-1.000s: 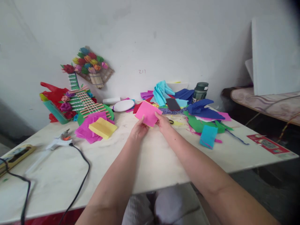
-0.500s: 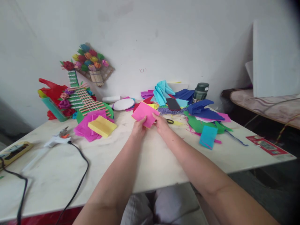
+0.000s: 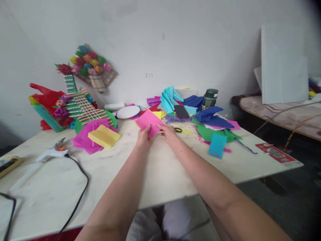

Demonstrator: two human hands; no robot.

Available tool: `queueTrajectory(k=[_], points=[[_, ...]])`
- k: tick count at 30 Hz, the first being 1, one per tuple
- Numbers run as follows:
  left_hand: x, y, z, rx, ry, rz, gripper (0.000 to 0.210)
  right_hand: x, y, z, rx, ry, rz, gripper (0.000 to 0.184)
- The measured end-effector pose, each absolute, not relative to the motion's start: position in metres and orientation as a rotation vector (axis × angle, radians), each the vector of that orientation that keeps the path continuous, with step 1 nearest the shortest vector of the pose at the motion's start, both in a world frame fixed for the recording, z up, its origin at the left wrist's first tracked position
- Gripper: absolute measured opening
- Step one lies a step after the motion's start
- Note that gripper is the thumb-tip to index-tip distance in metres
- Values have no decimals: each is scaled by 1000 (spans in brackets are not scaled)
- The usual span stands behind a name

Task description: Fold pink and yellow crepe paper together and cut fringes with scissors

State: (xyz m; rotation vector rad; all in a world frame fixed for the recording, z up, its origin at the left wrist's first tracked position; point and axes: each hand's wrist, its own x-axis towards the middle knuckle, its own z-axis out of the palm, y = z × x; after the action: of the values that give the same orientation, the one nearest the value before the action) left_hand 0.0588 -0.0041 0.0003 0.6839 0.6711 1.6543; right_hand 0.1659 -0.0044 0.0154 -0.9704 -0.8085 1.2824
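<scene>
A pink square of craft paper (image 3: 148, 122) is held between both hands above the middle of the table, with a sliver of yellow showing at its left edge. My left hand (image 3: 143, 138) grips the lower left edge, thumb on top. On the right edge, my right hand (image 3: 168, 131) pinches the paper between thumb and fingers. Scissors with a black and yellow handle (image 3: 178, 130) lie just beyond my right hand, their blades partly hidden. A folded yellow paper (image 3: 104, 136) rests on crumpled magenta paper (image 3: 84, 135) to the left.
A glue gun (image 3: 54, 152) with a black cord lies at the left. Behind it stands a green paper-flower guitar (image 3: 85, 107). Toward the back right are crumpled cyan paper (image 3: 170, 98), a phone (image 3: 181, 111), a dark bottle (image 3: 210, 98) and a blue paper piece (image 3: 217, 146).
The whole view has swung slightly to the right, so things appear shifted left. Both hands keep hold of the pink paper, which looks turned slightly.
</scene>
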Motion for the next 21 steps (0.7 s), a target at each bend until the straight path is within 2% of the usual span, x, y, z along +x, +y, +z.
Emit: queueTrajectory(k=[10, 21], points=[[63, -3, -1, 718, 664, 1633, 30, 162, -5, 12, -984, -843, 1233, 20], [53, -4, 7, 673, 900, 1601, 28, 178, 5, 19, -1105, -880, 1090, 11]])
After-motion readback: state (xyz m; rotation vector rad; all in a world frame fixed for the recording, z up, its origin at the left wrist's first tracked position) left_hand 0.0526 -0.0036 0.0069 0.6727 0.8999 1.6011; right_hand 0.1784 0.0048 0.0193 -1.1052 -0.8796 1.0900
